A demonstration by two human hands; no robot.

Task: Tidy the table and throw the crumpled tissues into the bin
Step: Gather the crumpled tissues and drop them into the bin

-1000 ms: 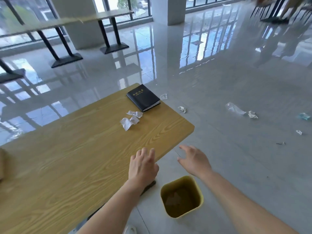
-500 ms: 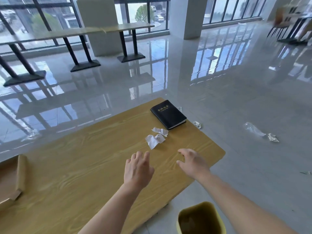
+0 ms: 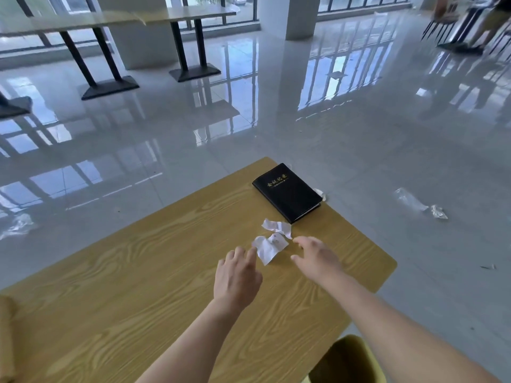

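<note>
The right hand (image 3: 315,258) is spread wide, thumb and fingers apart, and it holds nothing. It hovers at 3 o'clock of the nearer tissue (image 3: 269,246). The left hand (image 3: 237,275) is also loose and empty, at 8 o'clock of the same tissue. Its fingertips come very close to the paper's corner, but I cannot tell whether they touch it. One second ago both hands were at the near edge of the table (image 3: 124,286), close to the bin, and half a second ago they were only halfway. Now they stand on both sides of the tissue, so in my judgement the reach is nearly finished and the pick-up comes next, with nothing thrown away yet. The second tissue (image 3: 278,225) lies just beyond, at 12 o'clock, touching or almost touching the first. At 1 o'clock from it the black notebook (image 3: 287,192) lies flat near the table's far corner. The bin (image 3: 345,360) is at 5 o'clock of the hands, beside the table. It is cut off by the lower edge and partly covered by the right forearm, so most of its inside does not show. A white scrap (image 3: 322,193) peeks from behind the notebook, and I cannot tell whether it lies on the table or below it. More litter (image 3: 438,212) lies on the floor at 3 o'clock, too small to name.
</note>
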